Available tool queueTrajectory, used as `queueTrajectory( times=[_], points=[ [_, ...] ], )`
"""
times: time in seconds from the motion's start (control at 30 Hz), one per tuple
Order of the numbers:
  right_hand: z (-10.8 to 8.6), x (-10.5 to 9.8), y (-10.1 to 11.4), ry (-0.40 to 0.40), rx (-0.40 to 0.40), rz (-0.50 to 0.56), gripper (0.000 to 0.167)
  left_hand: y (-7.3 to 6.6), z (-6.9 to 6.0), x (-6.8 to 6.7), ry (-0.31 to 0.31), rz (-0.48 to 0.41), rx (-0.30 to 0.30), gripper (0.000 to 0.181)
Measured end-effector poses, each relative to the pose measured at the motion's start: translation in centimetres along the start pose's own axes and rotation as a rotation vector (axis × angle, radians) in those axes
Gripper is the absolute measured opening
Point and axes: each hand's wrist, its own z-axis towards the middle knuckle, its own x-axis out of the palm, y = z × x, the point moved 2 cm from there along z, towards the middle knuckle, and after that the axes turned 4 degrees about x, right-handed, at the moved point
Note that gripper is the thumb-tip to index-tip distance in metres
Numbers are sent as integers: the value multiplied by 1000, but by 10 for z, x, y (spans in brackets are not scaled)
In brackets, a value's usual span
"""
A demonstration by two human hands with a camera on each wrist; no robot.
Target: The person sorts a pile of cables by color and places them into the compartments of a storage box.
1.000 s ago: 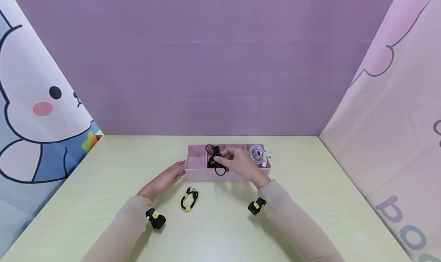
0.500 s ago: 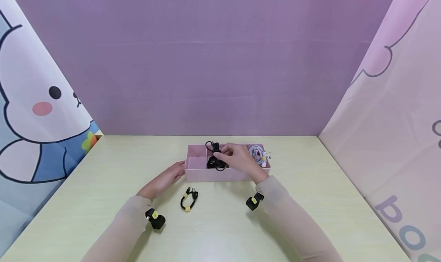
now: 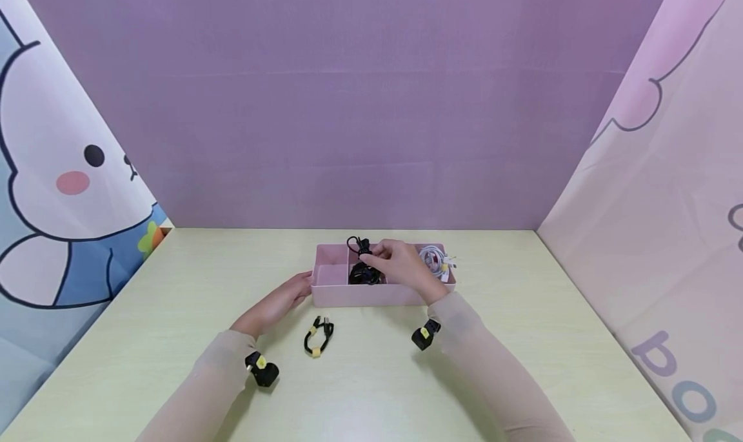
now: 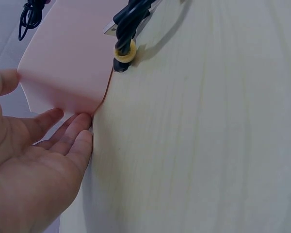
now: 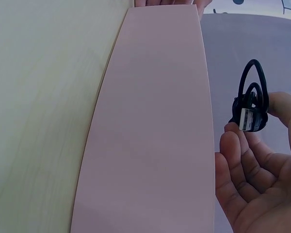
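Note:
A pink divided box (image 3: 342, 295) stands on the table. My left hand (image 3: 284, 299) touches its left end; in the left wrist view the thumb and fingertips lie against the box corner. My right hand (image 3: 403, 266) pinches a coiled black USB cable (image 3: 364, 247) above the second compartment from the left. Its metal plug and loops show in the right wrist view (image 5: 252, 107). Black cable coils (image 3: 364, 274) also show in that compartment; whether they belong to the held cable I cannot tell. My right hand covers part of the box.
A short black cable (image 3: 326, 329) with yellow ties lies on the table in front of the box. A coiled white cable (image 3: 432, 260) sits in the right-end compartment, its ends over the rim. A purple backdrop (image 3: 371, 119) stands behind the table.
My right hand has risen slightly with the black cable, and the loop that hung over the box's front wall is now above or inside the compartment. My left hand has stayed put.

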Motion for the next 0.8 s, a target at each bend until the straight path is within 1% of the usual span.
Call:
queueTrajectory(
  times=[0.2,0.37,0.5,0.67,0.8],
  points=[
    [3,0,-2,-1,14,-18,37,-1,0,0,-2,9,-1,67],
    [4,-1,-3,6,16,-18,36,0,0,-1,-3,17,-14,67],
    [5,-1,-4,11,22,-21,36,0,1,0,-1,13,-7,66],
    [6,-1,-4,16,38,-40,37,0,1,0,4,8,4,65],
    [7,0,-5,19,60,-46,38,-1,1,0,-2,17,-6,66]
  ],
)
